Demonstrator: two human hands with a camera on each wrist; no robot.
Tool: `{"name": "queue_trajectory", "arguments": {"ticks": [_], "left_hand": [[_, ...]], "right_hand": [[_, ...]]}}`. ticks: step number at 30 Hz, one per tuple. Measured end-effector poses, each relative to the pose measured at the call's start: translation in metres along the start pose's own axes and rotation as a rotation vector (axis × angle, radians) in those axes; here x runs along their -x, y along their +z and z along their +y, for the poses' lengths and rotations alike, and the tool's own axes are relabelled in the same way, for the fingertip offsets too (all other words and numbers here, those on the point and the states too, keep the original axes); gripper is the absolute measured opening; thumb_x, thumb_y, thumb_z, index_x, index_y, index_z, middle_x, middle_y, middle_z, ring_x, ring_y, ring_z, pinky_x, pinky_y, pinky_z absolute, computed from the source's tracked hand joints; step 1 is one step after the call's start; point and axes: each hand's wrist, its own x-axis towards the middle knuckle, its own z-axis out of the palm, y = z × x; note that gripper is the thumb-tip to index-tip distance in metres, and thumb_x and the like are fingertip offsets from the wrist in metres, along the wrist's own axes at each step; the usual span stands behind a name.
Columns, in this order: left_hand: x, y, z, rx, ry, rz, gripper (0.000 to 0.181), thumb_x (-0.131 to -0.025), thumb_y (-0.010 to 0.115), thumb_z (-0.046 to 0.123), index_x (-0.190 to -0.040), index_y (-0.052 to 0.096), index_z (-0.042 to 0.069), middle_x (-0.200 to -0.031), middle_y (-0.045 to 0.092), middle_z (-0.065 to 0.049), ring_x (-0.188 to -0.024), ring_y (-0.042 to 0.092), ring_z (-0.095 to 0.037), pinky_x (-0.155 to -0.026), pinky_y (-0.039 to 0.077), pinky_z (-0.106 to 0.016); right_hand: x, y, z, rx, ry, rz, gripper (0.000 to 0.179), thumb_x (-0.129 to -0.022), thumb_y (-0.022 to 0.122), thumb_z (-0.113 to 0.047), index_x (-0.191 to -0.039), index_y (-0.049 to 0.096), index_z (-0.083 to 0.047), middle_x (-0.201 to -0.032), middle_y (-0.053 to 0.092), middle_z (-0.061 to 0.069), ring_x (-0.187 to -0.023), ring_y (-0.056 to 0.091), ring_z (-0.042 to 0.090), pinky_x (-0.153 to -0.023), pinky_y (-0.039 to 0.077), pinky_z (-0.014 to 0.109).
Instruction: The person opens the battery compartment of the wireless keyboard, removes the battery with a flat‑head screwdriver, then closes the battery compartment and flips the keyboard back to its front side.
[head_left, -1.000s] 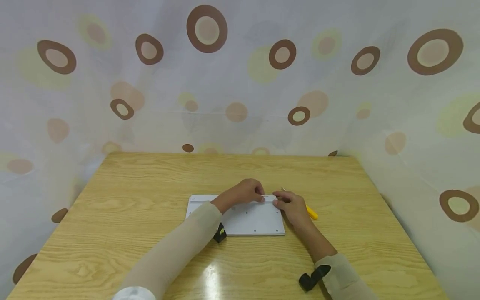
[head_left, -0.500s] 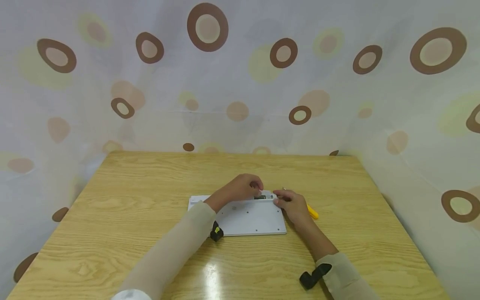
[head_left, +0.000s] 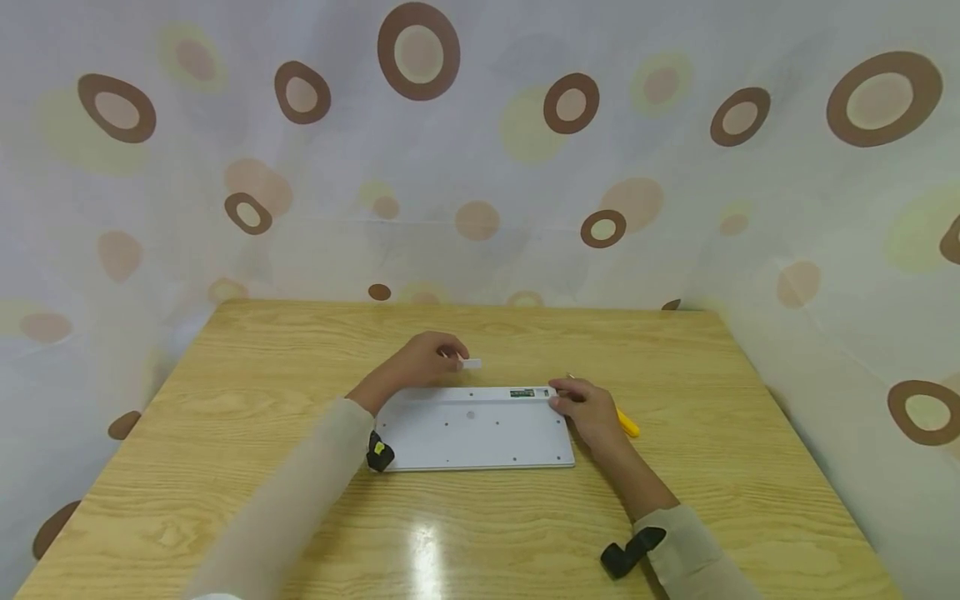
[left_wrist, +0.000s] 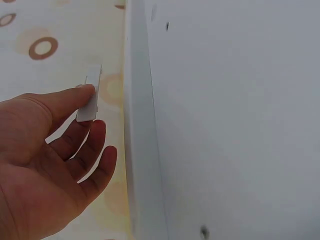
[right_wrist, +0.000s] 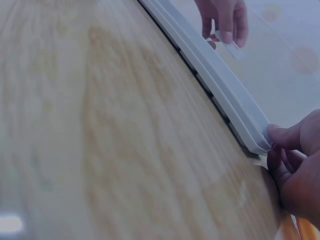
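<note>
A white keyboard (head_left: 472, 437) lies underside up on the wooden table, with small screw holes over its back. Near its far right corner is an uncovered battery compartment (head_left: 522, 393) with something green inside. Beyond the far edge, my left hand (head_left: 426, 360) pinches a small flat white battery cover (left_wrist: 90, 97) between thumb and index finger, its other fingers loosely bent. My right hand (head_left: 592, 414) grips the keyboard's far right corner, thumb on top, as the right wrist view shows. A yellow-handled tool (head_left: 628, 423) lies partly hidden behind the right hand, a thin metal tip showing beyond it.
The wooden table (head_left: 300, 333) extends around the keyboard on all sides. A patterned curtain (head_left: 480, 167) hangs behind the table and along both sides. Each wrist wears a black camera mount, such as the right one (head_left: 632, 552).
My left hand has lifted the battery cover off the compartment and carried it left, past the keyboard's far edge. The green inside came into sight. My right hand stays at the corner.
</note>
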Motion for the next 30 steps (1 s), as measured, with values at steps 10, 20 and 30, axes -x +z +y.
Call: {"name": "queue_trajectory", "arguments": {"ticks": [10, 20, 30], "left_hand": [[0.026, -0.031, -0.039, -0.041, -0.068, 0.040, 0.020, -0.102, 0.056, 0.013, -0.117, 0.070, 0.009, -0.114, 0.067, -0.009, -0.104, 0.059, -0.024, -0.092, 0.049, -0.042], [0.032, -0.044, -0.066, -0.102, -0.125, 0.057, 0.023, -0.102, 0.056, 0.011, -0.118, 0.070, 0.003, -0.121, 0.067, -0.015, -0.111, 0.060, -0.028, -0.100, 0.047, -0.047], [0.032, -0.045, -0.069, -0.067, -0.148, 0.059, 0.021, -0.101, 0.058, 0.011, -0.116, 0.070, 0.003, -0.116, 0.068, -0.013, -0.104, 0.059, -0.025, -0.096, 0.047, -0.044]], "right_hand": [[0.001, -0.001, 0.001, -0.029, 0.014, -0.008, 0.033, -0.097, 0.068, -0.014, -0.129, 0.069, -0.011, -0.126, 0.063, 0.013, -0.114, 0.050, 0.026, -0.101, 0.041, 0.040], [0.000, -0.001, 0.002, -0.018, 0.002, -0.007, 0.033, -0.097, 0.068, -0.014, -0.129, 0.069, -0.012, -0.127, 0.063, 0.012, -0.114, 0.051, 0.026, -0.101, 0.040, 0.040], [0.001, -0.001, 0.003, -0.035, 0.001, -0.010, 0.032, -0.097, 0.068, -0.013, -0.129, 0.069, -0.011, -0.127, 0.063, 0.012, -0.114, 0.050, 0.026, -0.101, 0.040, 0.040]]}}
